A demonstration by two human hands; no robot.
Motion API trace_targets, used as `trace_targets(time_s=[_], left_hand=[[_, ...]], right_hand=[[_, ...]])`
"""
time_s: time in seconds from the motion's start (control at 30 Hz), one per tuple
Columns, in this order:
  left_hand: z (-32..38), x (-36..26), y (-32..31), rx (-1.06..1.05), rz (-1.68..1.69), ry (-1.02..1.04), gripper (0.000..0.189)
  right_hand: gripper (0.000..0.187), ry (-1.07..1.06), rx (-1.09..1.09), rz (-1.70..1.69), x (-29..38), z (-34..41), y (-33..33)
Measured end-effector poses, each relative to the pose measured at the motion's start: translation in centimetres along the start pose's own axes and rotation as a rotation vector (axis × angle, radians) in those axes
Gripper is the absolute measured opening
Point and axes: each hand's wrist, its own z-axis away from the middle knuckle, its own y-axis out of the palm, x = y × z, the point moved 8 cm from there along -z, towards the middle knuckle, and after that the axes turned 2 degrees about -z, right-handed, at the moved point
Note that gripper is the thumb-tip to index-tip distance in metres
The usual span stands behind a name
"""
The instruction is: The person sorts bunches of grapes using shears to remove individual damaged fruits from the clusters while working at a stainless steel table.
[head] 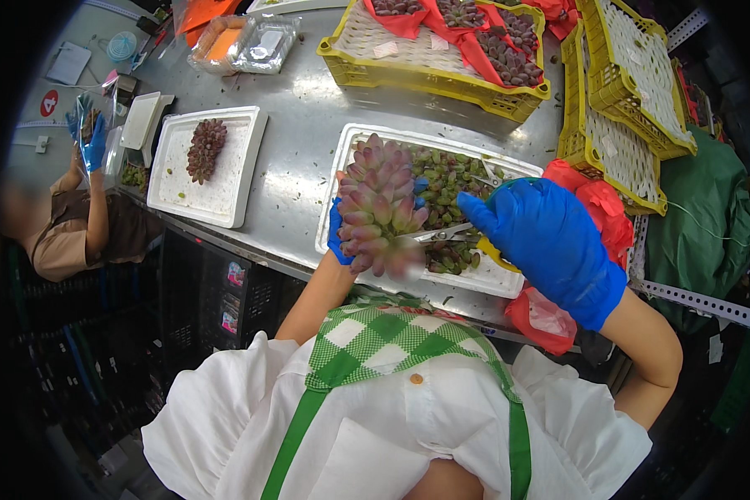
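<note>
My left hand (337,228), in a blue glove, holds up a large succulent cluster (378,200) with plump green and purplish-pink leaves. Most of that hand is hidden behind the plant; blue fingertips show at its right side. In my right hand (537,240), also blue-gloved, is a pair of scissors (440,234) with a yellow handle. Their metal blades point left and reach the lower right of the cluster. Beneath both hands lies a white foam tray (497,281) holding many loose green and reddish leaves (444,181). Another metal tool's tip (490,172) shows above my right hand, its rest hidden.
Another foam tray (169,200) holds a dark red succulent (206,150). Behind stands a yellow crate (412,81) of succulents in red wrapping. Stacked yellow crates (637,81) and red wrapping (603,209) are at right. Clear plastic boxes (244,47) lie back left. A co-worker (94,212) handles a plastic bag.
</note>
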Motion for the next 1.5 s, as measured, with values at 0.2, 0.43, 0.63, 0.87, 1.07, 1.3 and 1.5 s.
trace_targets(time_s=[0.2,0.43,0.63,0.87,1.07,1.3,1.5], left_hand=[[-0.1,0.2,0.6,0.099,0.135,0.001,0.070],[0.1,0.5,0.0,0.091,0.257,-0.083,0.075],[0.1,0.0,0.1,-0.020,0.244,-0.069,0.075],[0.7,1.1,-0.8,-0.251,0.478,-0.249,0.077],[0.4,1.0,0.4,-0.044,0.172,-0.269,0.074],[0.1,1.2,-1.3,-0.117,0.190,-0.258,0.074],[0.2,1.5,-0.6,-0.062,0.290,-0.283,0.072]], right_hand=[[0.023,-0.006,0.022,-0.069,0.1,0.1,0.4],[0.023,0.035,0.090,-0.089,-0.3,0.8,1.1],[0.030,0.000,0.060,0.127,-0.2,1.1,0.4],[0.037,-0.064,-0.008,0.131,0.2,0.3,-0.1],[0.048,-0.116,-0.013,0.231,0.8,-0.4,-0.7],[0.048,-0.166,-0.027,0.294,1.3,-0.4,-0.6],[0.045,-0.240,0.076,0.321,2.1,-0.9,-0.4]])
